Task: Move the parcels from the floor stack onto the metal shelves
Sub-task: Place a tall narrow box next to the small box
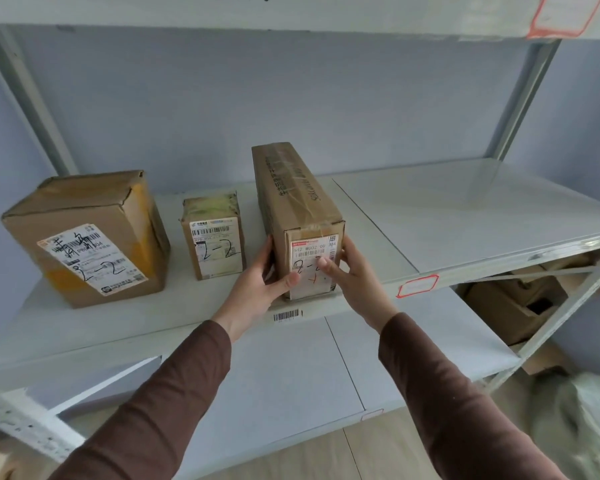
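Observation:
A long narrow cardboard parcel (pixel 297 199) stands on the white metal shelf (pixel 465 220), its labelled end facing me at the front edge. My left hand (pixel 257 282) grips its left side, thumb on the label. My right hand (pixel 354 275) grips its right side, thumb across the label's handwritten "2-2". Left of it stand a small taped parcel (pixel 213 240) and a larger brown parcel (pixel 87 237), both marked "2-2".
The shelf's right half is bare, with a red-framed tag (pixel 418 285) on its front edge. A lower shelf (pixel 291 368) lies beneath. Cardboard boxes (pixel 520 306) sit low at the right, beside a pale plastic bag (pixel 582 420). An upper shelf (pixel 291 15) runs overhead.

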### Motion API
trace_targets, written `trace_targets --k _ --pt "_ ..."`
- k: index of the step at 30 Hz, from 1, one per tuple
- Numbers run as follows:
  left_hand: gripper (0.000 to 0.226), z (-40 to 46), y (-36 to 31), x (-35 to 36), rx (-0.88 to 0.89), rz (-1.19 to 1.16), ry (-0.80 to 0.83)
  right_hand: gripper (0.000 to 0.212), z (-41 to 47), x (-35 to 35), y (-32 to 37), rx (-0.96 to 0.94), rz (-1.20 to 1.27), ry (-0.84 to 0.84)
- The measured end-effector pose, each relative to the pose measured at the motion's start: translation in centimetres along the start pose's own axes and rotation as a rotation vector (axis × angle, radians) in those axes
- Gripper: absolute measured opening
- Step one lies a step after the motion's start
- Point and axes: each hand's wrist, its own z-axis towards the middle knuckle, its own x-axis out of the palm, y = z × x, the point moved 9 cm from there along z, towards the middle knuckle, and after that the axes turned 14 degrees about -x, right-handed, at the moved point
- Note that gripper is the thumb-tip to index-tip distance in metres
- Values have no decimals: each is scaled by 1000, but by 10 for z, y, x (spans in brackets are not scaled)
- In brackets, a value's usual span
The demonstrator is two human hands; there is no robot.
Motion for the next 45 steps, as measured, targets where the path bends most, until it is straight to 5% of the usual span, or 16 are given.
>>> trace_targets --k 4,8,14,45 --pt "88 -2 -4 -6 24 81 -65 39 -1 0 -9 -5 -69 26" --pt "90 -5 -4 -6 42 192 -130 74 -10 -1 -22 53 -113 30" --pt "102 2 -4 -4 50 273 -192 38 -4 1 -22 39 -164 39" --pt "88 63 -11 -22 -40 409 -349 55 63 14 -53 113 -332 39"
